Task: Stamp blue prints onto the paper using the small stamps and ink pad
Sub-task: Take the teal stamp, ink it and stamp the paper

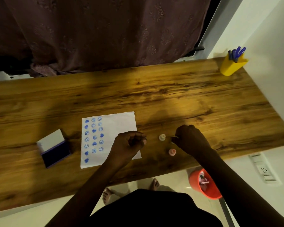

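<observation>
A white paper (120, 126) lies on the wooden table (170, 95), its left half covered with several blue heart and smiley prints. An open ink pad (56, 153) with a dark blue surface sits left of the paper. Two small stamps stand right of the paper: a pale yellow one (162, 137) and a pink one (172, 152). My left hand (129, 143) rests curled over the paper's right edge; what it holds is hidden. My right hand (189, 138) is closed just right of the stamps, pinching something small that I cannot make out.
A yellow pen holder (231, 66) with blue pens stands at the table's far right corner. An orange bin (205, 184) sits on the floor below the table's near edge. A dark curtain (97, 30) hangs behind the table. A white wall (277, 79) borders the right side.
</observation>
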